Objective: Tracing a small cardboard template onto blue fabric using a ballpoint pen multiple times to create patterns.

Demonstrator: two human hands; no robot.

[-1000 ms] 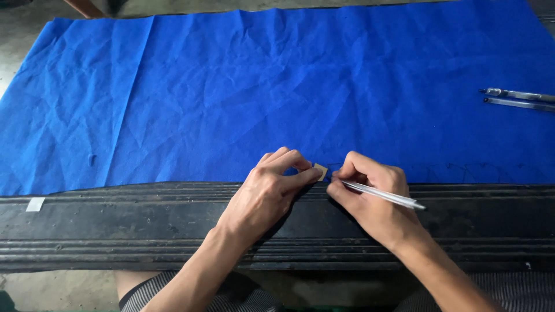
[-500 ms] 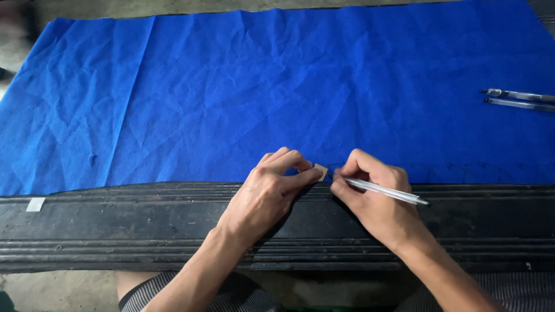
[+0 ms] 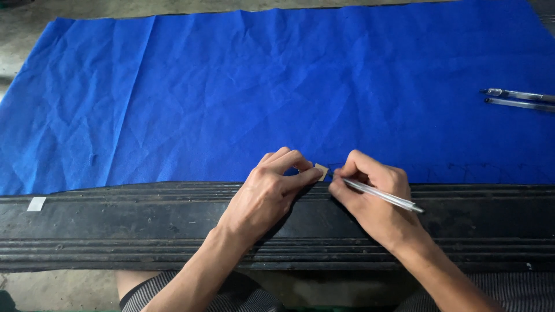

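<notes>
A large blue cloth (image 3: 277,92) lies spread flat and creased over the table. At its near edge my left hand (image 3: 269,190) pinches a small tan piece (image 3: 321,171), a cardboard-like template, against the cloth. My right hand (image 3: 370,199) holds a clear pen (image 3: 381,195) with its tip down beside that piece, at the cloth's edge. Faint drawn marks (image 3: 462,170) show on the cloth to the right of my hands.
A dark ribbed table edge (image 3: 115,225) runs across the front. Two clear pens (image 3: 517,99) lie on the cloth at the far right. A small white tag (image 3: 36,203) sits on the dark edge at the left. Bare concrete floor shows beyond the cloth.
Both hands stay at the same spot on the cloth's near edge; the pen has shifted only slightly. Nothing else has moved.
</notes>
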